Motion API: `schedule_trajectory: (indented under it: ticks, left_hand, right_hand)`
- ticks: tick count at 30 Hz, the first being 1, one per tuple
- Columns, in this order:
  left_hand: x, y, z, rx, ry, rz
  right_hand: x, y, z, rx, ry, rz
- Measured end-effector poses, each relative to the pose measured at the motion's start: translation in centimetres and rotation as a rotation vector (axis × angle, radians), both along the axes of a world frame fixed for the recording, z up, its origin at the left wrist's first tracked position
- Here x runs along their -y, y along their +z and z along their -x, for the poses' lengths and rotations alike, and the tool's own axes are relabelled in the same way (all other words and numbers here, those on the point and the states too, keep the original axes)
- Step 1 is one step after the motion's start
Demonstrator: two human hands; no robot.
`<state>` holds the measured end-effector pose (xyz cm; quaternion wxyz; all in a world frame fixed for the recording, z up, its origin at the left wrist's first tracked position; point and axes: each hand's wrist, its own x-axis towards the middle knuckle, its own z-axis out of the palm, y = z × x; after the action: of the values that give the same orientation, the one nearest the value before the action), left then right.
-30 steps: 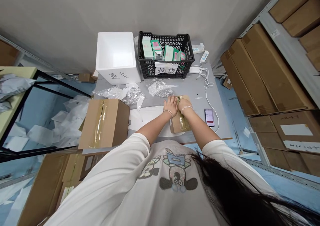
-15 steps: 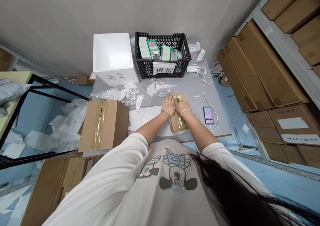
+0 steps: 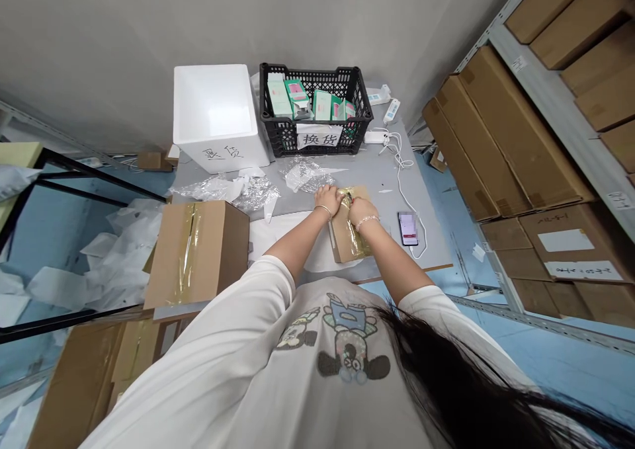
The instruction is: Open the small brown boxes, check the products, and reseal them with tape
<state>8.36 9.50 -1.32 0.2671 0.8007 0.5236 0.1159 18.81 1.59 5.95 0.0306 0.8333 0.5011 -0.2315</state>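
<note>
A small cardboard box (image 3: 342, 241) with shiny tape along its top lies in front of me on the table. My left hand (image 3: 328, 200) holds its far left edge, the thumb side on top and the fingers over the side. My right hand (image 3: 362, 212) is closed in a fist over the taped top. From that fist a small dark tool (image 3: 346, 196) sticks out toward the tape at the far end; most of it is hidden by the fingers. White paper (image 3: 278, 233) lies beside the box on its left.
At the back stand a white foam box (image 3: 215, 131) and a black crate (image 3: 310, 115) holding green-and-white cartons. Crumpled plastic wrap (image 3: 305, 173) lies before them. A larger taped carton (image 3: 198, 254) is at left, a phone (image 3: 408, 229) with its cable at right. Shelves of cartons (image 3: 520, 145) flank the table.
My left hand has slid from the box top to its far left edge. The right fist stays on the tape, and the dark tool now points more to the left. The view has shifted slightly.
</note>
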Motion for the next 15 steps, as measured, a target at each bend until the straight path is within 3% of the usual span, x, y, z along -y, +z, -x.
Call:
schedule_trajectory:
  ticks: [5, 15]
  left_hand:
    - [-2.1, -1.4, -0.2, 0.202, 0.081, 0.232]
    - [-2.7, -2.3, -0.6, 0.285, 0.105, 0.184]
  right_hand:
    - [-0.1, 0.3, -0.4, 0.018, -0.006, 0.004]
    - [-1.3, 0.1, 0.2, 0.013, 0.023, 0.028]
